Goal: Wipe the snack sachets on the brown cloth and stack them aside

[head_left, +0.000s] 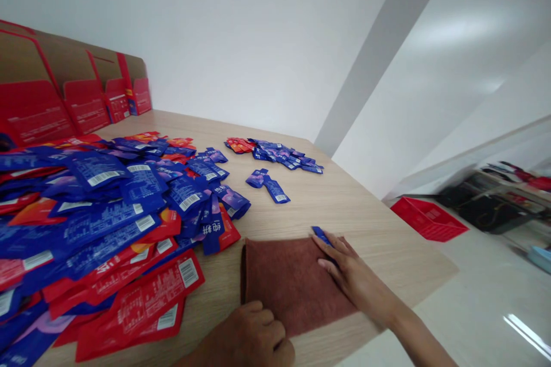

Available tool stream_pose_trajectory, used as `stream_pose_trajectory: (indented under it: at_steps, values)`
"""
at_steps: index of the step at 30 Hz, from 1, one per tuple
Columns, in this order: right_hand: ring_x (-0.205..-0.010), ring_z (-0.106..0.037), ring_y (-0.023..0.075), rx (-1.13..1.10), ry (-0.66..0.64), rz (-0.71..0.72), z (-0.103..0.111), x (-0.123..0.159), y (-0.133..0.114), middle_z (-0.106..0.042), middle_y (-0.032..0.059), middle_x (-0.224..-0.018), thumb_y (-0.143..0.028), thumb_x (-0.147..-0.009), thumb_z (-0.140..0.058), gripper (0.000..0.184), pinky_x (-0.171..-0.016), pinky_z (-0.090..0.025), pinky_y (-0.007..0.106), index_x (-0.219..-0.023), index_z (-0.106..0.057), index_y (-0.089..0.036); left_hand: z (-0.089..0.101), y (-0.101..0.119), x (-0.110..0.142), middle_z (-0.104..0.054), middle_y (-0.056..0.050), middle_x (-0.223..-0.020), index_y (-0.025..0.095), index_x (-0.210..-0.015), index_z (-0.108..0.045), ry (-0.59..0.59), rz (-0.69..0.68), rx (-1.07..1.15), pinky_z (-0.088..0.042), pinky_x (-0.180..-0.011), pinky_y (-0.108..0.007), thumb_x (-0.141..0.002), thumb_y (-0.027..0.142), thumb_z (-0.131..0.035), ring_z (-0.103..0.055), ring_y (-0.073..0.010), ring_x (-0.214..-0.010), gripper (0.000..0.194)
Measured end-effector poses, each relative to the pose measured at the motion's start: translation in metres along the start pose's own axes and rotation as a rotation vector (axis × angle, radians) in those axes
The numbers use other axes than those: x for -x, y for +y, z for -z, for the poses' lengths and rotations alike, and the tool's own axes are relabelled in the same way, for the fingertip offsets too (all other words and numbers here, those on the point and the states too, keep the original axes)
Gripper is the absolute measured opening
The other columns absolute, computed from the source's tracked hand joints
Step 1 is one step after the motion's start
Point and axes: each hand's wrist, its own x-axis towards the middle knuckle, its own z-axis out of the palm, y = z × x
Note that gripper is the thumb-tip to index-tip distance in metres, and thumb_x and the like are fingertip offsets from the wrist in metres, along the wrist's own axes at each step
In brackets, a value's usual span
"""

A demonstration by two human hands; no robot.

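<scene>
My right hand (pixel 344 266) lies flat on a reddish-brown cloth (pixel 288 284) spread on the wooden table (pixel 353 206), fingers stretched out. Under its fingertips sits a small blue packet (pixel 321 235), pressed against the cloth's far edge. My left hand (pixel 249 335) rests at the cloth's near edge, fingers curled into a loose fist; I cannot make out anything in it. A big heap of blue and red sachets (pixel 99 223) covers the table's left side, right beside the cloth.
A smaller pile of sachets (pixel 275 153) lies further back, with two loose blue sachets (pixel 267 183) in front of it. Folded red cartons (pixel 73 97) stand along the wall at the left. A red crate (pixel 428 218) sits on the floor beyond the table's right edge.
</scene>
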Motion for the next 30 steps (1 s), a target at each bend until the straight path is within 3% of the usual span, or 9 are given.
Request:
stream_pose_trajectory:
  at_steps: [3, 6, 9, 12, 17, 19, 24, 28, 30]
  values:
    - [-0.133, -0.071, 0.0326, 0.028, 0.017, -0.096, 0.016, -0.003, 0.007, -0.071, 0.02, -0.146, -0.014, -0.102, -0.047, 0.067, -0.114, -0.057, 0.053, -0.169, -0.044, -0.018, 0.0, 0.0, -0.001, -0.057, 0.006, -0.069, 0.021, -0.076, -0.049, -0.084, -0.004, 0.018, -0.037, -0.056, -0.033, -0.085, 0.028, -0.093, -0.05, -0.0144, -0.06, 0.046]
    - [-0.115, -0.08, 0.0313, -0.021, 0.131, -0.178, 0.031, -0.005, -0.006, -0.079, 0.0179, -0.133, -0.008, -0.097, -0.045, 0.071, -0.1, -0.064, 0.045, -0.167, -0.047, -0.019, -0.001, 0.001, -0.001, -0.06, 0.006, -0.071, 0.021, -0.079, -0.05, -0.138, -0.003, 0.026, -0.038, -0.057, -0.033, -0.084, 0.029, -0.095, -0.052, -0.0147, -0.061, 0.046]
    - [-0.125, -0.076, 0.0295, -0.268, 0.246, -0.108, 0.034, -0.006, -0.037, -0.075, 0.0127, -0.143, -0.02, -0.104, -0.049, 0.055, -0.108, -0.061, 0.045, -0.157, -0.059, -0.024, -0.002, 0.001, 0.0, -0.062, 0.005, -0.072, 0.021, -0.08, -0.052, -0.149, -0.009, 0.03, -0.038, -0.057, -0.033, -0.084, 0.031, -0.094, -0.054, -0.0155, -0.062, 0.044]
    - [-0.135, -0.07, 0.0277, -0.461, 0.135, 0.038, 0.02, -0.004, -0.076, -0.071, 0.0114, -0.149, -0.023, -0.104, -0.056, 0.05, -0.113, -0.059, 0.045, -0.154, -0.063, -0.025, -0.002, 0.0, 0.001, -0.064, 0.004, -0.073, 0.021, -0.081, -0.054, -0.169, -0.015, 0.032, -0.04, -0.057, -0.033, -0.088, 0.033, -0.091, -0.056, -0.0163, -0.063, 0.039]
    - [-0.161, -0.037, 0.0403, -0.147, 0.058, 0.263, -0.012, -0.004, -0.119, -0.039, 0.0173, -0.174, -0.019, -0.104, -0.064, 0.05, -0.127, -0.036, 0.066, -0.153, -0.066, -0.024, -0.006, 0.002, -0.001, -0.065, 0.003, -0.073, 0.02, -0.079, -0.057, -0.052, -0.008, 0.041, -0.044, -0.06, -0.032, -0.093, 0.02, -0.081, -0.059, -0.0161, -0.066, 0.027]
    - [-0.163, -0.034, 0.0374, -0.114, -0.004, 0.363, -0.019, -0.004, -0.125, -0.04, 0.0159, -0.174, -0.019, -0.105, -0.064, 0.051, -0.129, -0.036, 0.062, -0.155, -0.064, -0.023, -0.009, 0.002, -0.001, -0.064, 0.003, -0.072, 0.019, -0.077, -0.058, 0.048, 0.013, 0.023, -0.044, -0.062, -0.031, -0.095, 0.017, -0.076, -0.058, -0.0159, -0.064, 0.026]
    - [-0.163, -0.035, 0.0307, -0.138, -0.038, 0.419, -0.025, -0.004, -0.1, -0.048, 0.0119, -0.169, -0.018, -0.108, -0.058, 0.048, -0.13, -0.037, 0.054, -0.156, -0.062, -0.022, -0.01, 0.001, 0.0, -0.055, 0.004, -0.064, 0.02, -0.071, -0.051, 0.139, 0.033, 0.015, -0.033, -0.054, -0.033, -0.102, 0.009, -0.063, -0.046, -0.0147, -0.056, 0.036]
    - [-0.163, -0.035, 0.0269, -0.109, 0.067, 0.213, -0.023, -0.004, -0.034, -0.048, 0.0085, -0.17, -0.021, -0.112, -0.049, 0.047, -0.132, -0.035, 0.054, -0.156, -0.062, -0.027, -0.002, -0.001, -0.001, -0.05, 0.005, -0.064, 0.02, -0.073, -0.047, 0.075, -0.002, 0.014, -0.03, -0.053, -0.032, -0.101, 0.015, -0.073, -0.042, -0.0139, -0.055, 0.039]
    - [-0.159, -0.043, 0.0294, -0.039, 0.102, 0.087, -0.02, -0.005, 0.0, -0.054, 0.0099, -0.166, -0.025, -0.112, -0.047, 0.044, -0.131, -0.033, 0.06, -0.151, -0.067, -0.027, 0.0, -0.001, -0.001, -0.05, 0.005, -0.064, 0.02, -0.073, -0.046, 0.067, -0.006, 0.011, -0.031, -0.054, -0.032, -0.099, 0.015, -0.076, -0.042, -0.0137, -0.055, 0.04]
